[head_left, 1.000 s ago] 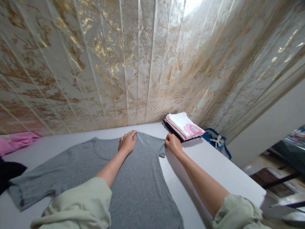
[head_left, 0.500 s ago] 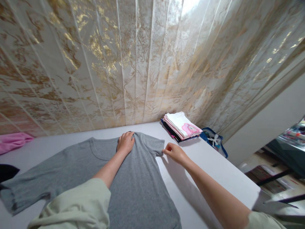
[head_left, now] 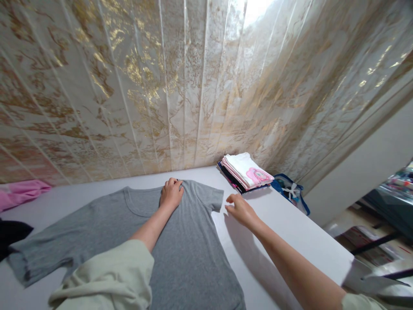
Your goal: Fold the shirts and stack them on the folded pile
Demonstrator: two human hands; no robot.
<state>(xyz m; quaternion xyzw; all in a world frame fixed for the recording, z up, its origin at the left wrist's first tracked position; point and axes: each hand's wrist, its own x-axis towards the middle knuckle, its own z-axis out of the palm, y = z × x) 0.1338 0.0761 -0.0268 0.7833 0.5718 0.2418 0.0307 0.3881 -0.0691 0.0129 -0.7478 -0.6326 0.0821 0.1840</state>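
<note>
Pinching the grey T-shirt (head_left: 187, 241), spread flat on the white table (head_left: 284, 224), at its shoulder with my curled left hand (head_left: 171, 194), I hover my right hand (head_left: 240, 209) open and empty beside the sleeve (head_left: 215, 199), where a careless drag could, I judge, rumple it.

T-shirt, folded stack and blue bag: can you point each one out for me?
T-shirt (head_left: 193, 241): head view, middle of its grey chest.
Folded stack (head_left: 247, 172): head view, white top garment.
Blue bag (head_left: 276, 185): head view, blue edge nearest the stack.
</note>
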